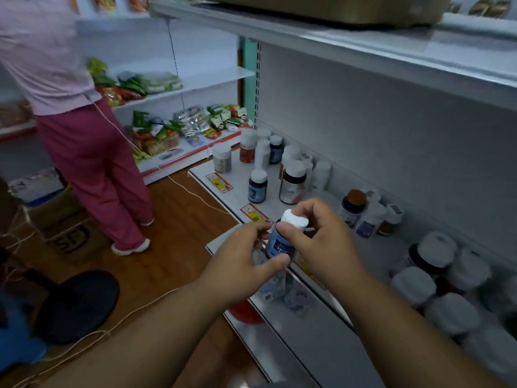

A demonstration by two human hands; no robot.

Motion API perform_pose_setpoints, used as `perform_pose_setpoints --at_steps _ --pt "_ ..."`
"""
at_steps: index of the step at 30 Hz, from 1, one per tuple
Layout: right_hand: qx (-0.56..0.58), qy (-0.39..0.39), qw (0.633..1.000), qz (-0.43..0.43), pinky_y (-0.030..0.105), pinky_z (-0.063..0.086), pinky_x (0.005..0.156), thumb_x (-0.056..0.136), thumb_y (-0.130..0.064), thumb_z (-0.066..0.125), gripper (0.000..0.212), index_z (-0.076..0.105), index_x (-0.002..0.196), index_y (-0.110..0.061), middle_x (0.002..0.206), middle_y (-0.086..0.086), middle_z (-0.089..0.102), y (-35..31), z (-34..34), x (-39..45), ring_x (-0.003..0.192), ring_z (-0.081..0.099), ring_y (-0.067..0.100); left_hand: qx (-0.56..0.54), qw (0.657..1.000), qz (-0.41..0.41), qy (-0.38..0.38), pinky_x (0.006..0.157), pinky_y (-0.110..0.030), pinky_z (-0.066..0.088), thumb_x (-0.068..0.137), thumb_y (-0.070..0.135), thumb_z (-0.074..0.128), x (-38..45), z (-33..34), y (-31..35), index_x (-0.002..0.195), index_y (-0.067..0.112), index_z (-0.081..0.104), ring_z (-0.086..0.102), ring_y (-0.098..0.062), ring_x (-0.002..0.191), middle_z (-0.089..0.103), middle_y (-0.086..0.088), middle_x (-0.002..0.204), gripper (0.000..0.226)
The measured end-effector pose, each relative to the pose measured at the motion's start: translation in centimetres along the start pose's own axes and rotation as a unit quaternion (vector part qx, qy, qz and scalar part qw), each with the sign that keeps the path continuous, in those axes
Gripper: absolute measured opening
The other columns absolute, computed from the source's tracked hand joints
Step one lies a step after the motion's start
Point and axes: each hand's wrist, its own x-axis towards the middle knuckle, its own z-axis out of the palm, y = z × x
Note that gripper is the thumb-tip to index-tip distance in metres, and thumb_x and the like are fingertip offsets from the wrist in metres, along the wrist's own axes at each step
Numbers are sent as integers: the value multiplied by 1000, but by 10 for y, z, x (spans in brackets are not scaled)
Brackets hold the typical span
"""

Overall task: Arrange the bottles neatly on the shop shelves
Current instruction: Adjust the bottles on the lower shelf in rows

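Biggest risk here: the small blue-labelled bottle with the white screw cap (282,242) is held out in the air past the front edge of the white metal shelf (237,189), so a slip would probably send it to the wooden floor (179,219). The crowded white-capped bottles (436,289) on the right could also get knocked on the way in. The body is pinched by the left hand (246,264) — thumb across the label — while the cap is clamped by the curled fingers of the right hand (321,236).
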Motion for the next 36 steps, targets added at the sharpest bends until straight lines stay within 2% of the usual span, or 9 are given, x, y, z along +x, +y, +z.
perform_pose_setpoints --at_steps 2,4,7,11,16,21,26,32,36 --pt "-13 7 1000 1 27 52 68 79 -36 74 21 55 86 -30 84 -14 62 1 8 22 79 61 4 9 1000 3 5 88 -12 43 77 64 61 23 -8 -15 139 28 42 49 5 106 52 16 122 75" --pt "-41 35 999 6 22 49 66 79 -38 73 21 55 88 -31 87 -14 61 3 18 43 81 58 1 32 999 19 3 91 -23 46 78 67 60 48 -15 -32 141 26 41 50 1 107 51 14 125 77" --pt "-97 63 992 46 16 42 62 82 -41 69 20 53 92 -34 93 -18 59 8 37 77 83 54 -8 75 994 79 10 89 -28 46 84 63 58 91 -28 -62 133 21 50 51 -7 106 55 7 121 65" --pt "-164 96 976 102 26 44 71 86 -42 65 22 53 101 -31 98 -13 57 24 67 118 86 53 5 171 966 188 45 88 -34 46 91 43 56 156 -47 -97 126 16 56 53 -22 107 57 -5 121 44" --pt "-247 97 955 131 25 35 75 89 -35 62 23 50 107 -26 105 -7 48 49 102 143 94 46 10 248 930 261 -73 100 -41 43 85 24 66 215 -58 -119 140 27 42 47 -29 124 40 -4 146 60" --pt "-253 108 947 167 34 42 95 91 -18 62 38 48 126 -20 130 2 45 57 117 135 115 47 20 215 907 322 -166 95 -39 47 88 21 62 243 -58 -135 139 25 44 53 -29 118 42 -3 145 54" --pt "-281 146 938 140 35 44 94 87 -14 64 39 53 124 -14 128 7 51 62 124 137 113 51 25 170 904 353 -168 86 -38 50 84 16 69 255 -55 -142 132 18 53 60 -31 104 52 -6 131 51" --pt "-286 152 936 141 38 46 96 86 -14 66 40 52 124 -15 127 6 50 61 124 135 112 51 23 163 903 361 -168 86 -39 51 84 18 68 256 -52 -144 132 20 52 59 -31 103 50 -5 131 50" --pt "-294 142 935 141 38 46 95 86 -18 67 43 50 125 -18 127 5 48 59 124 134 113 50 23 171 905 351 -167 91 -41 49 83 25 69 254 -55 -142 132 22 51 55 -32 111 48 -8 134 52"
